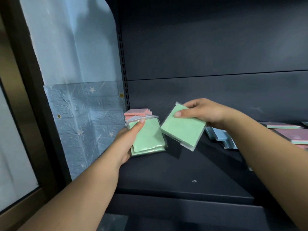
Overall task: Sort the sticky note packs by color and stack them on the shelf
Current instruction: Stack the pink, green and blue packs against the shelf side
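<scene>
The left hand (125, 142) grips a small stack of green sticky note packs (147, 139), thumb pressed on the top pack and the other fingers curled underneath, out of sight. The stack sits low over the dark shelf (183, 172), at about nine o'clock from the picture's centre. The right hand (205, 112) pinches a single green pack (183, 128) by its upper edge, thumb on the face and fingers behind; this pack is tilted, its clear wrapper sticking out at the lower corner, and it hangs just beside the stack at the stack's two o'clock, apart from it by a narrow gap.

Behind the left hand's stack, at its eleven o'clock, a pile of pink packs (137, 112) lies against the shelf's left corner. Under the right wrist, at four o'clock from the single pack, several blue packs (220, 136) lie loosely on the shelf. Far right, at three o'clock, more packs in pink and mixed colours (293, 132) lie flat near the frame edge
</scene>
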`<state>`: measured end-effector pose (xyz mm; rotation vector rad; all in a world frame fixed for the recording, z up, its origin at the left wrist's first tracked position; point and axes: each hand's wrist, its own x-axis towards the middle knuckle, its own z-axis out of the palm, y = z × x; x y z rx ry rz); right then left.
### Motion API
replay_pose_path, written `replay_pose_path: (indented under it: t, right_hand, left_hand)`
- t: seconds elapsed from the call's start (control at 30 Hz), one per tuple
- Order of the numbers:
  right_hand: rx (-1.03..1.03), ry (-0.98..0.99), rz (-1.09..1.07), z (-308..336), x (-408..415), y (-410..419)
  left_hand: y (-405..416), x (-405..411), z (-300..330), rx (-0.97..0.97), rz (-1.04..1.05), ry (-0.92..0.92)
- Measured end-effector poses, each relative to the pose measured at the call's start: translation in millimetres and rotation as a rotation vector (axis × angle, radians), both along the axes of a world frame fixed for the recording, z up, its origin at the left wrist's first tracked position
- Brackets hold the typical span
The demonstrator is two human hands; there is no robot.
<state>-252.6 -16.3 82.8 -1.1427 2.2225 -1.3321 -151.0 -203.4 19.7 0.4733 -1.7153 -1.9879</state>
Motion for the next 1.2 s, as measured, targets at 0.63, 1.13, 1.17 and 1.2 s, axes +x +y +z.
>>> replay_pose_path:
  t: [0.63,1.13,1.17,1.2]
  right_hand:
    - [-0.036,-0.014,-0.407,-3,4,-61]
    - [-0.158,-0.773,-0.085,-22,8,-18]
    - [-0.267,-0.799,-0.118,-25,11,-23]
    - [-0.382,-0.824,-0.154,-28,14,-29]
  left_hand:
    - [3,1,-3,-0.017,-0.208,0.029]
    - [-8,-5,-6,0.113,-0.015,0.04]
    - [-8,-5,-6,0.116,0.005,0.047]
    - [-8,-5,-6,0.12,0.026,0.058]
